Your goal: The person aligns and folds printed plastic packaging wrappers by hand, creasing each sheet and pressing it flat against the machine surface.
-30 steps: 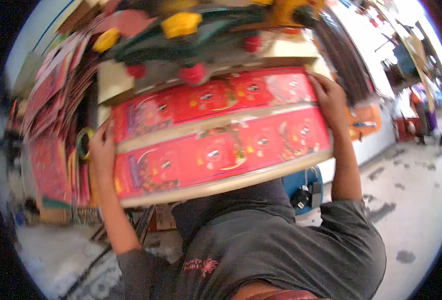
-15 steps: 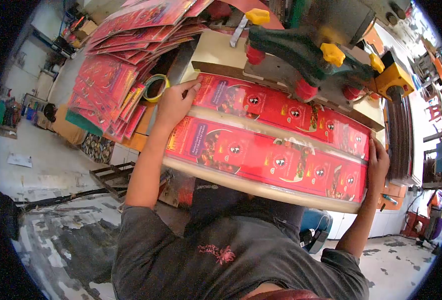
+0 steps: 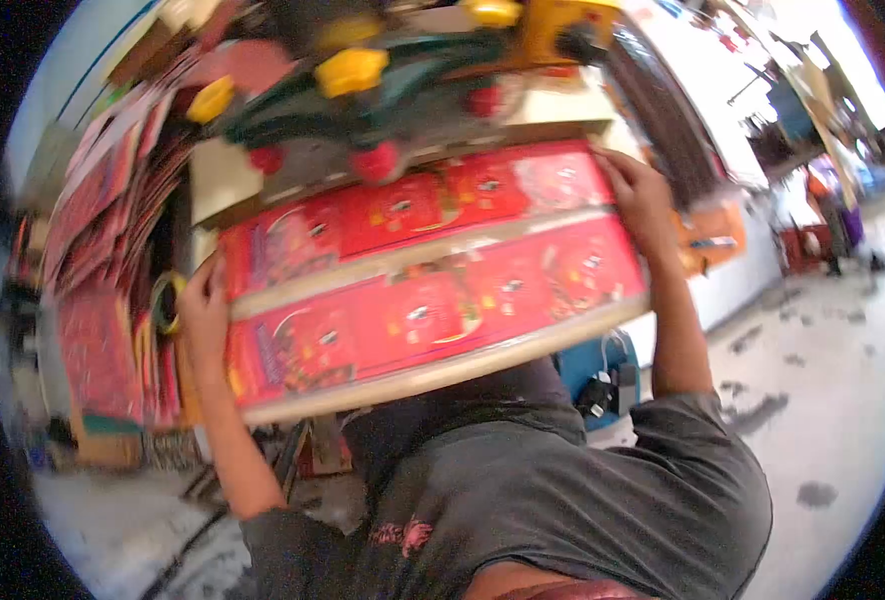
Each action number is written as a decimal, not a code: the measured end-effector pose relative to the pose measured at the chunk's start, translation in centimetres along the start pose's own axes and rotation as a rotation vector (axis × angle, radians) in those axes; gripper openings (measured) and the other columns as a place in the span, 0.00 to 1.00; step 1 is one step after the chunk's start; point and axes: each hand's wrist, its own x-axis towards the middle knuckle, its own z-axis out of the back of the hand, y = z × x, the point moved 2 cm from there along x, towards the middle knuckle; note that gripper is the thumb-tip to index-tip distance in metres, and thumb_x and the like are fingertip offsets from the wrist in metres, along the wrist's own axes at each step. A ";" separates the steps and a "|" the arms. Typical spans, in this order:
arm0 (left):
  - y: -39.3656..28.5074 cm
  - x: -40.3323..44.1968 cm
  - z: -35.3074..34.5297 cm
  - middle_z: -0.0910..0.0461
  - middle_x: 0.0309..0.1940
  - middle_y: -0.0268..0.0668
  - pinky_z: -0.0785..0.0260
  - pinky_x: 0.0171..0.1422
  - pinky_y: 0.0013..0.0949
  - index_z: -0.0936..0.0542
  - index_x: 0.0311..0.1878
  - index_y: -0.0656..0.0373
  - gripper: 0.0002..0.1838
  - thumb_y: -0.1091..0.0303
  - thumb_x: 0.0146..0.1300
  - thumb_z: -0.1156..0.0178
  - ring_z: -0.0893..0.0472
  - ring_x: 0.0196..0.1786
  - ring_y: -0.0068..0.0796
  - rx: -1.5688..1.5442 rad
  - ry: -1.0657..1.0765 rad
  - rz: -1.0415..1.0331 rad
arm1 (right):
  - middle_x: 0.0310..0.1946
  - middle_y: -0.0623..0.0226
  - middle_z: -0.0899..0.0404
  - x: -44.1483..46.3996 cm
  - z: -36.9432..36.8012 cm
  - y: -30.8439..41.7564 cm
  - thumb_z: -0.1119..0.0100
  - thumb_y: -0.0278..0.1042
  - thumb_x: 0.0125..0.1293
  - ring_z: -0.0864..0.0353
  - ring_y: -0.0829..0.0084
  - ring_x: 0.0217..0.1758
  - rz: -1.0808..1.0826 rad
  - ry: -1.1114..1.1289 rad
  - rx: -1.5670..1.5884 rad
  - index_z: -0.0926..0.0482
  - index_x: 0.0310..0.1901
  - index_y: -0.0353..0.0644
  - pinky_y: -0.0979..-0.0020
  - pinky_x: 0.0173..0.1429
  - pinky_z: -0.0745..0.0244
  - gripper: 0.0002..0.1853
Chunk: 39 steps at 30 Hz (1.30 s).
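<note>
A glossy red printed sheet (image 3: 403, 312) with food pictures lies across a pale board (image 3: 443, 382), showing two long red bands with a beige strip between them. My left hand (image 3: 203, 305) is closed at the sheet's left edge, near the upper corner, fingers slightly blurred. On the opposite side, my right hand (image 3: 641, 200) grips the right edge by the upper corner, its thumb side against the sheet. The sheet's far edge reaches under the front of a dark green machine head (image 3: 413, 85) with yellow knobs (image 3: 353, 71) and red round parts (image 3: 378, 162).
Stacks of red printed sheets (image 3: 98, 345) rise at the left, beside a yellow tape roll (image 3: 168, 302). A yellow box (image 3: 568, 25) sits on the machine's right. An orange surface (image 3: 713, 235) and a blue container (image 3: 603, 375) are on the right.
The view has swung right, so machine, sheet and stacks appear further left and tilted the other way. Both hands stay at the sheet's side edges.
</note>
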 end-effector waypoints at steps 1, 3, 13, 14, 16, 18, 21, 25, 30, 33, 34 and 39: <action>-0.1 -0.2 0.7 0.17 0.54 0.49 0.31 0.63 0.34 0.21 0.61 0.63 0.22 0.57 0.74 0.46 0.18 0.58 0.34 0.044 -0.013 -0.032 | 0.47 0.55 0.14 -0.1 0.1 0.4 0.43 0.44 0.72 0.13 0.66 0.49 0.028 -0.005 0.016 0.16 0.54 0.40 0.70 0.54 0.24 0.18; -1.5 -0.9 1.2 0.16 0.54 0.48 0.30 0.62 0.34 0.20 0.61 0.63 0.21 0.58 0.74 0.45 0.18 0.58 0.34 0.038 -0.014 -0.003 | 0.44 0.53 0.14 -0.1 0.3 0.6 0.42 0.44 0.72 0.13 0.65 0.46 -0.033 0.005 0.022 0.15 0.53 0.44 0.69 0.51 0.23 0.17; -1.4 -1.0 1.0 0.14 0.50 0.47 0.30 0.59 0.31 0.18 0.57 0.64 0.21 0.57 0.71 0.40 0.18 0.53 0.27 -0.114 0.002 0.076 | 0.40 0.56 0.12 -0.7 1.1 -0.4 0.40 0.42 0.70 0.14 0.71 0.42 0.004 0.059 0.101 0.15 0.51 0.38 0.71 0.49 0.23 0.17; -0.5 -1.2 1.2 0.15 0.50 0.44 0.29 0.56 0.30 0.18 0.59 0.62 0.22 0.57 0.70 0.38 0.19 0.49 0.25 -0.127 0.028 0.056 | 0.40 0.56 0.12 -0.8 1.5 -0.5 0.40 0.42 0.70 0.14 0.71 0.42 0.011 0.061 0.105 0.15 0.51 0.38 0.71 0.49 0.23 0.17; -2.3 -2.2 2.6 0.15 0.48 0.42 0.29 0.55 0.29 0.19 0.61 0.62 0.22 0.58 0.69 0.38 0.20 0.47 0.25 -0.151 0.096 0.087 | 0.43 0.57 0.13 -1.1 2.0 -0.5 0.40 0.41 0.71 0.15 0.73 0.45 -0.015 0.180 0.223 0.15 0.52 0.37 0.71 0.50 0.24 0.17; -2.0 -3.2 3.1 0.17 0.42 0.35 0.30 0.50 0.28 0.21 0.63 0.61 0.24 0.60 0.68 0.36 0.22 0.42 0.24 -0.139 0.221 0.153 | 0.43 0.57 0.13 -1.7 2.5 -0.2 0.40 0.39 0.70 0.16 0.72 0.44 0.003 0.197 0.162 0.15 0.51 0.37 0.71 0.50 0.24 0.16; -1.8 -4.4 2.6 0.19 0.41 0.35 0.31 0.50 0.28 0.20 0.62 0.60 0.22 0.61 0.68 0.36 0.22 0.44 0.25 -0.147 0.096 0.051 | 0.40 0.56 0.16 -3.1 3.0 1.4 0.40 0.37 0.70 0.17 0.67 0.42 0.048 0.163 -0.001 0.15 0.51 0.42 0.67 0.49 0.25 0.14; -2.7 -5.3 1.9 0.18 0.41 0.43 0.30 0.53 0.30 0.17 0.57 0.60 0.19 0.62 0.66 0.36 0.20 0.44 0.32 -0.102 -0.024 0.052 | 0.34 0.55 0.22 -4.9 2.4 3.5 0.39 0.34 0.68 0.20 0.60 0.38 0.100 -0.004 -0.101 0.14 0.50 0.44 0.63 0.46 0.27 0.12; -2.0 -5.3 1.8 0.20 0.35 0.43 0.30 0.46 0.32 0.15 0.54 0.60 0.17 0.64 0.64 0.35 0.21 0.39 0.34 -0.103 -0.147 -0.053 | 0.38 0.58 0.21 -6.0 1.0 4.2 0.41 0.32 0.71 0.22 0.66 0.41 0.133 -0.088 -0.090 0.15 0.52 0.42 0.70 0.46 0.28 0.12; -2.2 -5.2 1.9 0.22 0.31 0.42 0.31 0.42 0.33 0.15 0.52 0.60 0.16 0.65 0.63 0.34 0.23 0.35 0.33 -0.138 -0.089 0.006 | 0.39 0.57 0.21 -6.0 0.7 4.5 0.43 0.32 0.73 0.22 0.67 0.42 0.115 -0.094 -0.052 0.15 0.53 0.41 0.70 0.47 0.28 0.12; -2.1 -5.1 1.7 0.23 0.30 0.41 0.32 0.42 0.33 0.15 0.52 0.61 0.16 0.65 0.62 0.34 0.23 0.34 0.32 -0.146 -0.098 -0.008 | 0.39 0.58 0.22 -6.0 0.8 4.5 0.43 0.32 0.73 0.22 0.68 0.42 0.115 -0.089 -0.051 0.16 0.53 0.40 0.70 0.47 0.28 0.13; -2.1 -5.2 1.7 0.24 0.28 0.41 0.32 0.41 0.32 0.15 0.52 0.61 0.16 0.65 0.62 0.33 0.24 0.33 0.32 -0.145 -0.101 -0.020 | 0.38 0.58 0.23 -6.0 0.6 4.1 0.43 0.31 0.73 0.23 0.70 0.42 0.096 -0.093 0.020 0.16 0.53 0.40 0.71 0.47 0.29 0.12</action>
